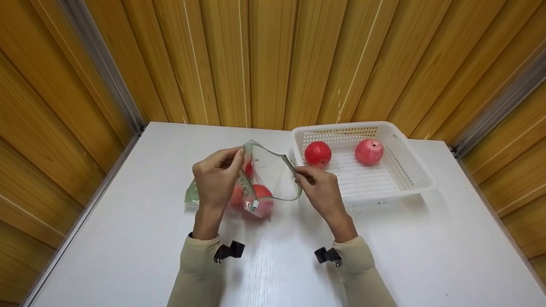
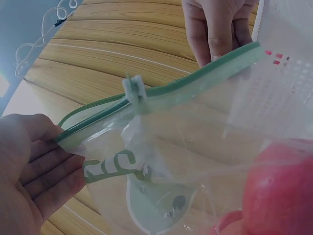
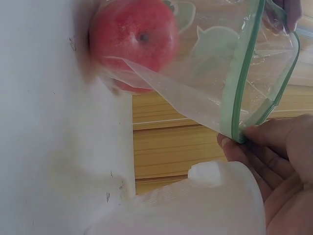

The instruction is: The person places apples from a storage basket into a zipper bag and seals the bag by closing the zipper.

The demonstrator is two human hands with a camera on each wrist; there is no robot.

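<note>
A clear zip bag (image 1: 273, 170) with a green zip edge stands with its mouth spread between both hands. My left hand (image 1: 217, 177) pinches the left end of the rim. On the other side my right hand (image 1: 320, 187) pinches the right end between thumb and fingers. Several red round fruits lie in the bag, one of them a pinkish-red apple (image 3: 134, 41) seen through the plastic in the right wrist view. A white slider (image 2: 134, 89) sits on the zip in the left wrist view. Green printed figures (image 2: 159, 200) mark the bag's side.
A white perforated basket (image 1: 409, 170) stands right of the bag, close beside my right hand. It holds a red tomato-like fruit (image 1: 318, 154) and a pink-red apple (image 1: 369, 152). The white table (image 1: 128, 238) ends at wood-patterned walls (image 1: 273, 64) behind and on both sides.
</note>
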